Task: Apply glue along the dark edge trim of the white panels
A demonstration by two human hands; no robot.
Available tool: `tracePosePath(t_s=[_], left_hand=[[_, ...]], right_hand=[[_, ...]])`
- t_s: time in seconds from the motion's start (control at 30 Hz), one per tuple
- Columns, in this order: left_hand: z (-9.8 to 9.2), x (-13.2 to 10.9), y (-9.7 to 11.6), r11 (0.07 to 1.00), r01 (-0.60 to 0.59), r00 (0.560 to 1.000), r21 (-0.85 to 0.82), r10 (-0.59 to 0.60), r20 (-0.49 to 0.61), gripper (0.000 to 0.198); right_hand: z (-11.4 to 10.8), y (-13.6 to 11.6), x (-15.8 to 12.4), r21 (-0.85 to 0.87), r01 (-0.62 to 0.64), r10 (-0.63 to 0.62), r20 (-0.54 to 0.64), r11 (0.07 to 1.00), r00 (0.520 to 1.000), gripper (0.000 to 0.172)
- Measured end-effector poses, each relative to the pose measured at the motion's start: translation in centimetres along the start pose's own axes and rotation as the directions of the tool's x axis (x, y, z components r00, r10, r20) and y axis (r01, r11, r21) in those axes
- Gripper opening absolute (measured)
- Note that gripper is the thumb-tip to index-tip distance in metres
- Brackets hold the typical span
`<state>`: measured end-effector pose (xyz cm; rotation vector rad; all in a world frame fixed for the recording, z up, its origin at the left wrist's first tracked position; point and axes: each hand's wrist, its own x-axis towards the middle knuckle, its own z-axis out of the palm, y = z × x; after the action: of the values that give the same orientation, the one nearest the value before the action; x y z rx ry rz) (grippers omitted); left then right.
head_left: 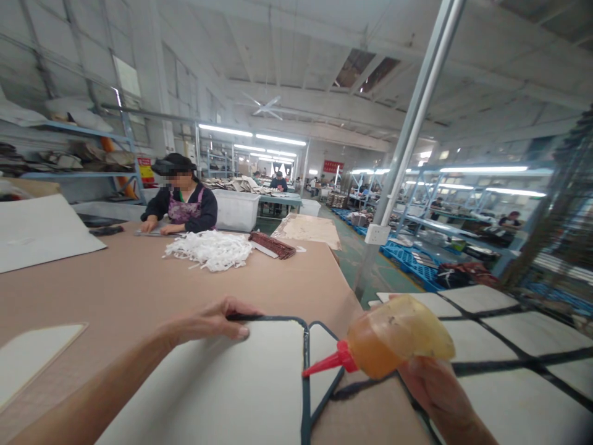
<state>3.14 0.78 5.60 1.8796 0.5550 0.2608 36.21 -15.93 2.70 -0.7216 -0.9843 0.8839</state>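
Note:
My right hand (433,389) grips an amber squeeze bottle (398,337) with a red nozzle (327,363). The nozzle tip touches the dark blue edging (306,371) of a white panel (222,389) that lies on the brown table (115,284). My left hand (210,321) lies flat on the far edge of that panel, fingers spread over the dark trim. A second white panel (324,364) with the same trim lies just to the right of the nozzle.
A person (183,204) sits at the far side of the table beside a heap of white strips (208,249) and a dark brush-like bundle (273,245). White boards (37,232) lie at the left. More trimmed panels (523,346) lie at the right. A steel post (407,136) rises beyond.

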Motion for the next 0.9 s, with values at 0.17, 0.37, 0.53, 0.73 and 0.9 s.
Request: tracePosePath(t_s=[0.17,0.37,0.53,0.73,0.9], left_hand=[[-0.2,0.0,0.0,1.000,0.007,1.000,-0.005,-0.006,0.024,0.039],[-0.8,0.1,-0.3,1.000,0.002,1.000,0.029,-0.003,0.017,0.036],[-1.1,0.2,-0.8,1.000,-0.006,1.000,0.025,0.006,0.016,0.038],[-0.7,-0.4,-0.1,1.000,0.015,0.999,-0.025,-0.016,-0.040,0.039],[-0.7,-0.6,-0.4,0.996,0.041,0.996,-0.082,-0.048,-0.079,0.042]], right_hand=[[1.3,-0.6,-0.8,0.054,-0.078,0.082,-0.065,0.995,0.995,0.073],[1.9,-0.9,-1.2,0.125,-0.085,0.092,-0.053,0.989,0.994,0.061],[2.1,-1.0,-0.9,0.119,-0.051,0.057,-0.047,0.992,0.997,0.069],[2.0,-0.7,-1.3,0.106,-0.085,0.090,-0.052,0.991,0.995,0.065],[2.4,-0.6,-1.9,0.083,-0.083,0.093,-0.125,0.993,0.988,0.059]])
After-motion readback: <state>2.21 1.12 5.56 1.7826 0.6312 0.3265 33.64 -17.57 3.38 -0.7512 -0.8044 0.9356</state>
